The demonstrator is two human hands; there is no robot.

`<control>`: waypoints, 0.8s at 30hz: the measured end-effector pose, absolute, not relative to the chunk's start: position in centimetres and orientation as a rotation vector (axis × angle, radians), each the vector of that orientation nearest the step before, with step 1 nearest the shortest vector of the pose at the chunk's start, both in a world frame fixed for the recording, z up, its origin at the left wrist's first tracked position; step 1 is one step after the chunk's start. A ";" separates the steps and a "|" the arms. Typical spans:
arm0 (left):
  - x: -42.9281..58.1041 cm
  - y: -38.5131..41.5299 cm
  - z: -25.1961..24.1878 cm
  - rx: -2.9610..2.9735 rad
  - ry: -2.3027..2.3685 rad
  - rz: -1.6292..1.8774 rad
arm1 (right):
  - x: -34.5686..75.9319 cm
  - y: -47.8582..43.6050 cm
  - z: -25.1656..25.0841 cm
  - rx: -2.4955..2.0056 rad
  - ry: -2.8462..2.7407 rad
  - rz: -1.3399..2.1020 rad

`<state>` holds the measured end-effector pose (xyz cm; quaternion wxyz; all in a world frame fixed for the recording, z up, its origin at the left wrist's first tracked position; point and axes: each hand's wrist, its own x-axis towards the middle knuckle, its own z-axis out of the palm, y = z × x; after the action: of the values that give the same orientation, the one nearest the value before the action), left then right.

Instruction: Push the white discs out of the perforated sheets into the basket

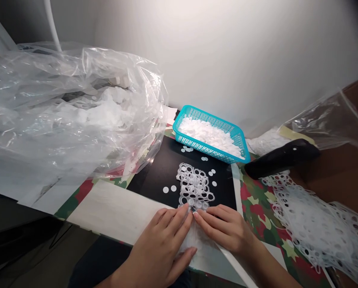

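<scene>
White plastic lay under both hands at the bottom middle of the frame. The left hand (164, 240) was spread nearly flat, thumb out to the side, its fingertips pressing down. The right hand (227, 230) lay the same way, fingers stretched, though its thumb was hidden. Neither seemed to grip anything. Their fingertips met at the near edge of a small punched sheet (195, 188), which lay on a black mat (158, 172) just above them.

To my eye the work stood at pushing the last row of discs out of that sheet. A next push would call for steady pressure on a disc while the other hand pinned the thin webbing.

Loose discs (170, 189) were scattered on the mat beside the sheet. At lower right, a heap of emptied sheets (313, 224) sprawled over a red and green cloth (257, 204). Further back, right of centre, a teal basket (209, 151) held a pile of discs. A big clear bag (62, 112) filled the upper left.
</scene>
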<state>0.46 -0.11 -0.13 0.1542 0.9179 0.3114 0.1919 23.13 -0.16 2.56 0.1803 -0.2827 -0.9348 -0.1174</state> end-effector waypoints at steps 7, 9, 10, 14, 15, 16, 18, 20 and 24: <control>0.5 -0.1 -0.1 2.617 0.904 0.557 | 22.9 -0.2 2.6 -0.782 -2.618 -0.401; 0.5 -0.1 -0.1 2.619 0.904 0.565 | 23.0 -0.2 2.6 -0.793 -2.613 -0.414; 0.5 -0.1 -0.1 2.620 0.902 0.566 | 23.0 -0.3 2.5 -0.801 -2.607 -0.418; 0.5 -0.1 -0.2 2.625 0.907 0.575 | 23.1 -0.2 2.3 -0.840 -2.598 -0.395; 0.5 -0.1 -0.2 2.627 0.910 0.581 | 23.2 -0.2 2.3 -0.843 -2.591 -0.377; 0.4 -0.1 -0.2 2.630 0.914 0.587 | 23.2 -0.2 2.2 -0.839 -2.581 -0.355; 0.4 -0.1 -0.2 2.632 0.917 0.596 | 23.2 -0.3 2.1 -0.822 -2.559 -0.316; 0.5 -0.2 -0.2 2.632 0.914 0.600 | 23.2 -0.2 2.1 -0.807 -2.549 -0.302; 0.5 -0.1 -0.2 2.630 0.914 0.623 | 23.0 -0.2 2.4 -0.816 -2.576 -0.329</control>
<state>0.54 -0.11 -0.17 0.1437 0.9123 0.3170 0.2160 23.01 -0.23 2.36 0.2083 -0.2933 -0.9255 -0.1183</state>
